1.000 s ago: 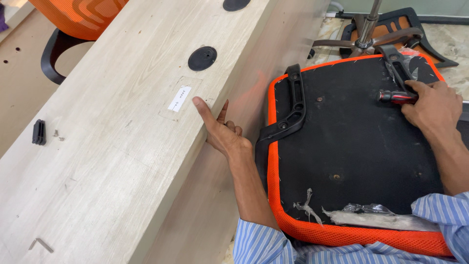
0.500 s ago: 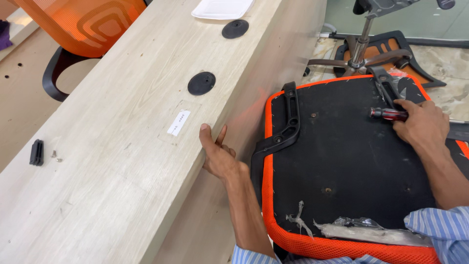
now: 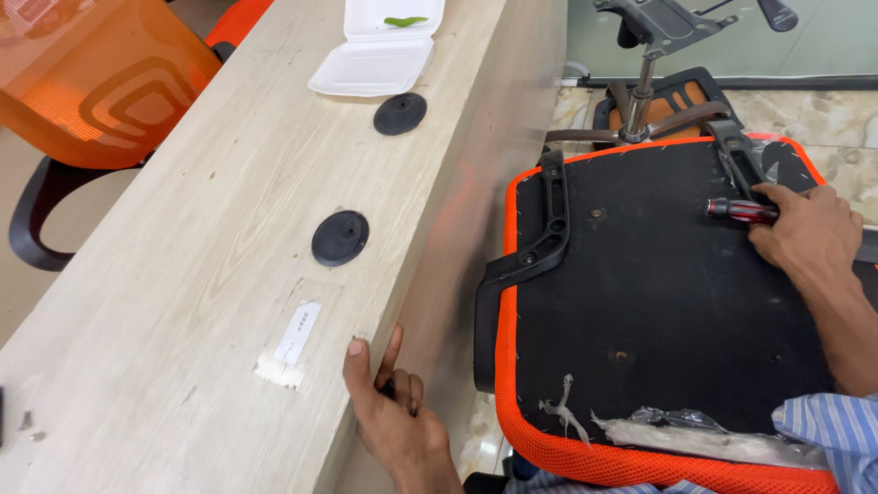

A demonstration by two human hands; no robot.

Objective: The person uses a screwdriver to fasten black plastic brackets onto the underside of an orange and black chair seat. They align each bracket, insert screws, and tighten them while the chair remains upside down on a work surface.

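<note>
- Screwdriver, with a red-and-black handle, lies in the right hand at the right of the frame, over the black underside of the seat; the fingers curl around the handle, and its tip is hard to make out against the black armrest bracket there.
- Left hand, bottom centre, rests on the edge of the desk: thumb flat on top, forefinger raised, other fingers folded loosely; it holds nothing.
- White label, a small oblong under clear tape, sits on the desk just left of and above the thumb; its print is too small to tell.
- White foam box stands open at the top centre, its lid cut off by the frame, with a green chilli on it.
- Two round black caps sit in the desk, one mid-frame, one near the box.
- Seat has an orange mesh rim; a second bracket runs along its left side, and torn clear plastic clings near the lower edge.
- Chair base in the upper right is partly hidden by the seat.
- Orange chair in the upper left is cut off.
- Striped sleeve shows in the lower right corner.
</note>
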